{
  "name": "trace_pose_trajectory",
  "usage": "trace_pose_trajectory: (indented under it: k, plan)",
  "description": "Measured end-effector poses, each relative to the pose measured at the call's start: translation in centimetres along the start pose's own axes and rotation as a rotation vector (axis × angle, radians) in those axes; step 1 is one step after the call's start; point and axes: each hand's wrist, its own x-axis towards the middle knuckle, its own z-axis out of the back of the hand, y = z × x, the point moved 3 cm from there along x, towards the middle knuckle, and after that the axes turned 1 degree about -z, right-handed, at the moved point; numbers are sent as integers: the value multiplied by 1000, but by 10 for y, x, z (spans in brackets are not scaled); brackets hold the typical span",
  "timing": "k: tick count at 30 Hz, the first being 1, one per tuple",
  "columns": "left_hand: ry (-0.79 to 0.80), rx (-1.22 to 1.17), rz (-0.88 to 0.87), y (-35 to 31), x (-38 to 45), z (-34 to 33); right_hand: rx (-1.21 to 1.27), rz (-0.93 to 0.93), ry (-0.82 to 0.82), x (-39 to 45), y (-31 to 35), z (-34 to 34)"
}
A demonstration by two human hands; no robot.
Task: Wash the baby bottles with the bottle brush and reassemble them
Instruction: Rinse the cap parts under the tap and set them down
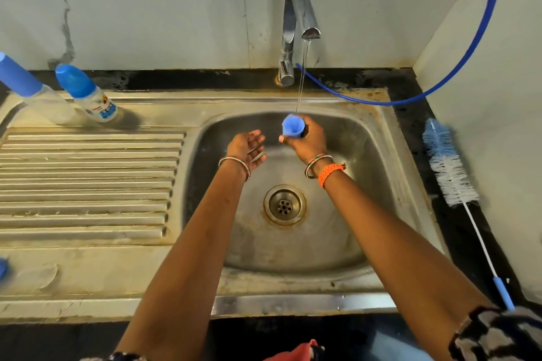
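Nearest the camera the two forearms reach out over the steel sink (pixel 378 173), whose basin holds nothing but a film of water running toward the drain (pixel 284 204). Above the basin the right hand (pixel 308 141) has its grip wrapped round a blue bottle cap (pixel 291 125), open side up, directly under the thin stream from the tap (pixel 299 23); water falls into the cap, though how full it is cannot be made out. The left hand (pixel 247 145) hangs beside it with a slack, open grip, palm up, holding nothing and not touching the cap. This looks like the rinsing step for one loose part. The next move probably calls for tipping the cap out and setting it aside or fitting it back on a bottle. The bottle brush (pixel 448 167) lies unused on the dark surface (pixel 410 102) to the right of the sink, handle toward the person. Farther off, on the left rear of the drainboard (pixel 88 184), stand two baby bottles (pixel 88 94) with blue caps on; they appear clear and empty, one of them only partly in view.
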Motion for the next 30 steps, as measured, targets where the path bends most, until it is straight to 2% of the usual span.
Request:
trace_pose_trajectory:
  k: [5, 8, 11, 13, 14, 17, 20, 23, 26, 28, 30]
  plan:
    - [31, 6, -7, -3, -2, -5, 38, 96, -63, 3, 11, 4]
    - [30, 14, 6, -2, -2, -4, -60, -30, 60, 1, 1, 1]
    - [68, 27, -1, -1, -2, -6, -29, -17, 20, 4, 5, 1]
    - [56, 23, 12, 0, -1, -5, -4, -94, 81, 8, 10, -2]
    - [54, 27, 26, 2, -1, -5, 78, -175, 114, 8, 12, -5]
    - [75, -2, 40, 1, 2, -8, 571, -461, 168, 5, 20, -7]
    - [72, -6, 51, 2, 2, -10, 780, -624, 330, 9, 22, -4]
    - [91, -20, 50, 0, 3, -15, 747, -708, 403, 12, 19, -5]
    - [117, -13, 57, 0, 2, -20, 709, -740, 338, 7, 25, -7]
    - [114, -20, 60, -1, 2, -20, 647, -686, 275, 6, 27, -8]
    - [103, -19, 65, 0, 2, -19, 506, -553, 228, 5, 23, -7]
